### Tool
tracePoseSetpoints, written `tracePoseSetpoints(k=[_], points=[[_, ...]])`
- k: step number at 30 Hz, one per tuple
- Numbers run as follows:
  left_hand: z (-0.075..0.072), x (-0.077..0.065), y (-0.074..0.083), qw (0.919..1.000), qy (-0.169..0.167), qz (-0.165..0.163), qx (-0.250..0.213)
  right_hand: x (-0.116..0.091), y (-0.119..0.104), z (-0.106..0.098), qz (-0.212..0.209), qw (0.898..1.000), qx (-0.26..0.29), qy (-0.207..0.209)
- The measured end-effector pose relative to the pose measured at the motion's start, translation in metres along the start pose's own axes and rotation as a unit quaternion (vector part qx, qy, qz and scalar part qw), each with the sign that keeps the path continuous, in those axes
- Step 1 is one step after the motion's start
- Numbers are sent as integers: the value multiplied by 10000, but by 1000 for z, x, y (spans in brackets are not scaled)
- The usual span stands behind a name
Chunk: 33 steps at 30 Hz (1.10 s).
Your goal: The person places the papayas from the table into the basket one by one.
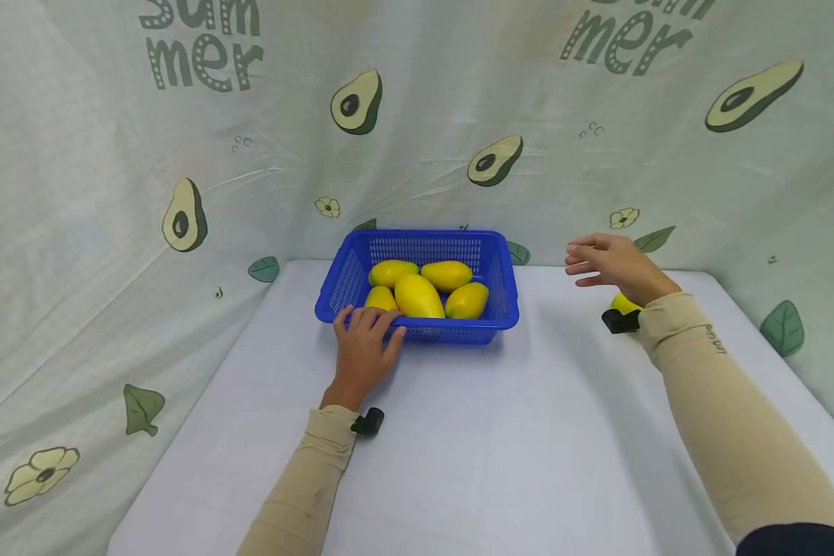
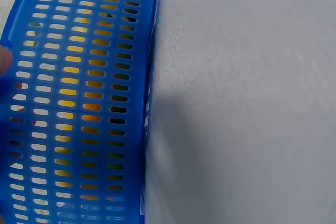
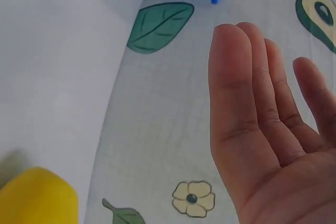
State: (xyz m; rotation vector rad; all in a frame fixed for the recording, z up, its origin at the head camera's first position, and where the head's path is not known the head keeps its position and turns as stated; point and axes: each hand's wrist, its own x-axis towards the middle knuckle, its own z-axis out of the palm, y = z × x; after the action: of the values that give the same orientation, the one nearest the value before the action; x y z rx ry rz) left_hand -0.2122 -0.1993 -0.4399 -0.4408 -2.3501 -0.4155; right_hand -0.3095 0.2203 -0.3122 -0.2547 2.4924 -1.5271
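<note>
A blue plastic basket (image 1: pixel 459 323) with slotted walls stands at the back middle of the table in the head view, holding several yellow mangoes (image 1: pixel 419 296). My left hand (image 1: pixel 363 353) grips its near rim at the left corner, fingers over the edge and thumb outside. The left wrist view shows the slotted basket wall (image 2: pixel 79 98) close up, with yellow behind the holes. To the right, my right hand (image 1: pixel 617 266) hangs in the air with straight fingers and nothing in it. Below its wrist, partly hidden, lies another mango (image 1: pixel 624 303), whose rounded end also appears in the right wrist view.
The white table (image 1: pixel 472 455) extends in front of the basket and to both sides. A cloth backdrop (image 1: pixel 417 93) printed with avocados, leaves and flowers rises right behind the basket and along the sides.
</note>
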Motion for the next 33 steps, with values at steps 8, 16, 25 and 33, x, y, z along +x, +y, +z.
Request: tracePoseSetpoints(k=[8, 16, 25, 33], points=[[1, -1, -1, 10000, -63, -43, 43, -6, 16, -22, 88, 9993, -286, 202], [1, -1, -2, 9999, -87, -52, 90, -12, 40, -40, 116, 9962, -613, 607], [1, 0, -1, 10000, -40, -18, 74, -22, 56, -57, 253, 9812, -1826, 579], [-1, 0, -1, 9999, -60, -34, 96, -31, 78, -66, 720, 9611, -2542, 810]])
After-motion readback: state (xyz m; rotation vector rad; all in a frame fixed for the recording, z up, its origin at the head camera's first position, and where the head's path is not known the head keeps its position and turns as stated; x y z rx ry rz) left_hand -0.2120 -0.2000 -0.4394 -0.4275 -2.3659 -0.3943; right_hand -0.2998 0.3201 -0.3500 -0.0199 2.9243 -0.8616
